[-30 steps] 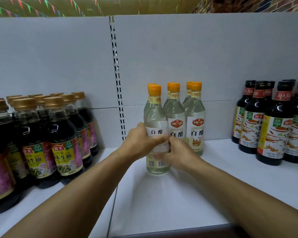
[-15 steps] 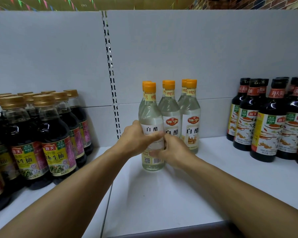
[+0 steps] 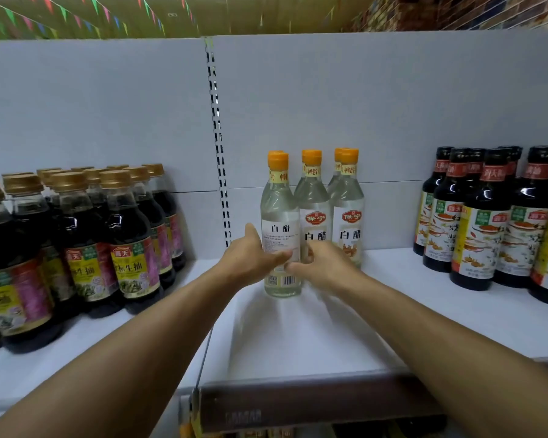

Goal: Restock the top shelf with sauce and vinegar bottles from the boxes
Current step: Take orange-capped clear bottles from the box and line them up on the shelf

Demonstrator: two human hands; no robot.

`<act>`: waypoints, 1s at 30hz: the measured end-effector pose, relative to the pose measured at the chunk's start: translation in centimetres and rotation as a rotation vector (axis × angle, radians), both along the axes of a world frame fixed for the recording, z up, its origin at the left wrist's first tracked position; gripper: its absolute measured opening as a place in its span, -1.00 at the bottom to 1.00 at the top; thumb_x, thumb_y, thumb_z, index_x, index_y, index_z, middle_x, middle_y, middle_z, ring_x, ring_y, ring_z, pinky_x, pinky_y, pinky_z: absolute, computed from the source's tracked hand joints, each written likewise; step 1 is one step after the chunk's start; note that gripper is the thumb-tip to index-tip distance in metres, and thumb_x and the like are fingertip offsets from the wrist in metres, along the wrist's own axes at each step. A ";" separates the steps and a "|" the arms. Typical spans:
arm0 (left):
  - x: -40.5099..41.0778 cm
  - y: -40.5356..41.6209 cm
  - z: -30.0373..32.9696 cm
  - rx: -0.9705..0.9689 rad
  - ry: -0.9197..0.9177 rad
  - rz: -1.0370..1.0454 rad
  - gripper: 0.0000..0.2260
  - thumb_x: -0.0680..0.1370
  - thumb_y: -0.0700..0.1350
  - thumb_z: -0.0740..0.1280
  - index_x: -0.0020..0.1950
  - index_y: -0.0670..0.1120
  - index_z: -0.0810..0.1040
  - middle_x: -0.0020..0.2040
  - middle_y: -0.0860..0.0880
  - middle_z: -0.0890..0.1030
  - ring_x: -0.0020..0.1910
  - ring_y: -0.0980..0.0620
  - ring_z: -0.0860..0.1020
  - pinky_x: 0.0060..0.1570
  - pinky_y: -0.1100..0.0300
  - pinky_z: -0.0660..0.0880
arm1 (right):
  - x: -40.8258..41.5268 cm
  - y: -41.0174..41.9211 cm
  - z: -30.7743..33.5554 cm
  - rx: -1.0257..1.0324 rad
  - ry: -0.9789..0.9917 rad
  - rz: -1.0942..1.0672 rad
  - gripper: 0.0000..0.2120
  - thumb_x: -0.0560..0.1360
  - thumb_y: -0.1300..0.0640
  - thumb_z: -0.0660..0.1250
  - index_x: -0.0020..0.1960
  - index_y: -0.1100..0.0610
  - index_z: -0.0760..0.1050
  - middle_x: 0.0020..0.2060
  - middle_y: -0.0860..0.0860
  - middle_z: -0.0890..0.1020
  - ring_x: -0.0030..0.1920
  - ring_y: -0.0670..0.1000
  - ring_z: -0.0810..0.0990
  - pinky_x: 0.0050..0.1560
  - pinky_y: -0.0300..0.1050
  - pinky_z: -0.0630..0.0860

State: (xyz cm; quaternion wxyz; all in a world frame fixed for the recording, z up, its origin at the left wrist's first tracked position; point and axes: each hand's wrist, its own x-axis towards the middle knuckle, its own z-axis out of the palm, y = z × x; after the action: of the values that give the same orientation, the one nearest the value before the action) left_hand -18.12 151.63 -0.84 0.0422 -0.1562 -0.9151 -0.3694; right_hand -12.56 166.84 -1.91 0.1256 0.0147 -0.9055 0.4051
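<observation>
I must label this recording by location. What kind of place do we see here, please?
Most likely a grocery shop aisle. A white retail shelf holds rows of identical dark sauce bottles, orange-capped white vinegar bottles and a price-tag rail, with coloured bunting overhead.

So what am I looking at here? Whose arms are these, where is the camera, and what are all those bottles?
There is no machine: a person wears a camera on the head, so you see their own two bare arms reaching forward. The white shelf carries three groups. In the middle stand clear vinegar bottles with orange caps. Dark bottles with gold caps stand on the left, and dark bottles with black caps on the right. The left hand and the right hand both wrap the front vinegar bottle, which stands upright on the shelf with its barcode side towards us.
</observation>
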 end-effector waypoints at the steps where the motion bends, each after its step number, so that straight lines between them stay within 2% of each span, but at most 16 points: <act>1: 0.8 0.0 0.1 -0.012 0.002 0.015 -0.36 0.45 0.21 0.43 0.36 -0.09 0.27 0.19 -0.11 0.58 0.05 -0.12 0.59 0.03 -0.10 0.60 | 0.6 0.0 0.2 0.006 0.007 0.000 -0.73 0.47 0.03 0.41 0.16 -0.04 0.59 -0.07 -0.10 0.68 -0.05 -0.07 0.64 -0.02 -0.08 0.60; 4: 3.2 -0.1 0.4 -0.025 -0.002 0.040 -0.38 0.49 0.19 0.40 0.38 -0.11 0.27 0.21 -0.11 0.56 0.08 -0.14 0.58 0.06 -0.08 0.59 | 2.6 0.2 0.7 0.003 0.028 0.023 -0.70 0.50 0.05 0.38 0.22 -0.02 0.58 0.02 -0.05 0.69 0.01 -0.05 0.64 0.09 -0.04 0.59; 8: 7.1 0.2 0.7 -0.008 0.042 0.037 -0.48 0.49 0.18 0.37 0.34 -0.04 0.35 0.23 -0.06 0.57 0.13 -0.11 0.56 0.08 -0.02 0.56 | 5.7 0.5 1.0 0.020 0.065 0.058 -0.70 0.50 0.06 0.37 0.23 -0.02 0.56 0.09 -0.05 0.67 0.08 -0.01 0.62 0.16 0.04 0.56; 10: 9.2 0.4 0.7 0.003 0.055 0.030 -0.50 0.51 0.16 0.36 0.37 0.00 0.36 0.24 -0.01 0.56 0.16 -0.08 0.54 0.03 0.07 0.51 | 7.4 0.6 1.0 0.026 0.089 0.063 -0.69 0.50 0.06 0.36 0.24 -0.02 0.55 0.09 -0.05 0.67 0.08 -0.01 0.62 0.15 0.05 0.56; 12: 11.5 0.6 0.6 0.017 0.064 0.024 -0.52 0.52 0.18 0.32 0.38 0.04 0.36 0.24 -0.01 0.57 0.17 -0.08 0.54 0.11 0.04 0.51 | 9.4 0.8 1.1 0.027 0.112 0.079 -0.68 0.50 0.08 0.36 0.25 -0.04 0.55 0.07 -0.06 0.67 0.06 -0.01 0.61 0.14 0.04 0.57; 13: 12.7 0.7 0.5 0.018 0.075 0.026 -0.54 0.53 0.17 0.31 0.37 0.06 0.37 0.22 -0.02 0.59 0.17 -0.09 0.54 0.16 0.00 0.50 | 10.4 0.9 1.0 0.025 0.117 0.087 -0.68 0.49 0.09 0.36 0.24 -0.05 0.55 0.05 -0.06 0.67 0.06 -0.01 0.62 0.13 0.05 0.57; 15: 15.3 0.8 0.3 -0.001 0.086 0.026 -0.59 0.56 0.13 0.29 0.38 0.07 0.38 0.12 0.00 0.60 0.16 -0.08 0.55 0.17 0.05 0.48 | 12.3 1.1 0.8 0.005 0.106 0.110 -0.71 0.47 0.07 0.37 0.19 -0.03 0.58 0.02 -0.06 0.68 0.04 -0.01 0.63 0.10 0.06 0.59; 17: 17.5 0.7 0.2 -0.015 0.084 0.017 -0.58 0.60 0.11 0.26 0.43 0.04 0.34 0.09 0.01 0.56 0.16 -0.05 0.53 0.11 0.13 0.44 | 14.0 1.1 0.6 -0.017 0.098 0.129 -0.71 0.47 0.08 0.37 0.20 0.00 0.59 0.04 -0.07 0.67 0.07 -0.02 0.62 0.07 -0.05 0.59; 18: 18.6 0.6 0.1 -0.011 0.074 0.017 -0.54 0.60 0.12 0.25 0.47 0.02 0.30 0.14 0.00 0.56 0.18 -0.04 0.52 0.09 0.16 0.41 | 14.8 1.0 0.5 -0.015 0.101 0.137 -0.70 0.48 0.10 0.37 0.22 0.00 0.58 0.06 -0.08 0.66 0.09 -0.04 0.60 0.05 -0.13 0.56; 20: 20.3 0.1 -0.2 0.014 0.064 0.009 -0.49 0.61 0.13 0.24 0.51 0.00 0.24 0.24 0.01 0.56 0.14 0.02 0.51 0.05 0.20 0.38 | 16.4 0.7 0.3 -0.023 0.112 0.150 -0.64 0.49 0.13 0.37 0.28 -0.05 0.55 0.13 -0.11 0.62 0.15 -0.07 0.57 0.12 -0.13 0.52; 23: 22.2 -0.8 -1.2 0.022 0.077 -0.015 -0.45 0.60 0.16 0.24 0.54 0.05 0.21 0.30 0.01 0.55 0.17 0.04 0.51 0.15 0.12 0.46 | 18.8 0.0 -0.3 -0.050 0.098 0.135 -0.48 0.49 0.11 0.40 0.43 0.01 0.41 0.28 -0.04 0.55 0.25 -0.07 0.53 0.28 -0.01 0.49; 26: 23.5 -1.6 -2.1 -0.003 0.077 -0.023 -0.37 0.58 0.20 0.24 0.57 0.02 0.13 0.38 -0.05 0.50 0.31 0.00 0.48 0.30 -0.01 0.44 | 20.6 -0.6 -1.1 -0.041 0.075 0.112 -0.41 0.50 0.10 0.40 0.49 0.08 0.32 0.35 0.03 0.51 0.22 -0.07 0.55 0.27 -0.02 0.50; 30: 24.9 -3.0 -2.9 -0.003 0.079 -0.076 -0.39 0.59 0.19 0.21 0.57 0.04 0.12 0.41 -0.03 0.47 0.36 0.00 0.45 0.33 0.01 0.40 | 22.4 -2.1 -1.9 -0.046 0.077 0.084 -0.40 0.50 0.10 0.38 0.50 0.07 0.30 0.36 0.02 0.51 0.23 -0.08 0.55 0.22 -0.03 0.55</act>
State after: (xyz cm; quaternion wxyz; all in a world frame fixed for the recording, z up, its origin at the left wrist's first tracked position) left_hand 6.77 148.66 -3.74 0.0639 -0.2056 -0.9067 -0.3627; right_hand 9.84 164.70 -3.80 0.1438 0.0653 -0.8891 0.4296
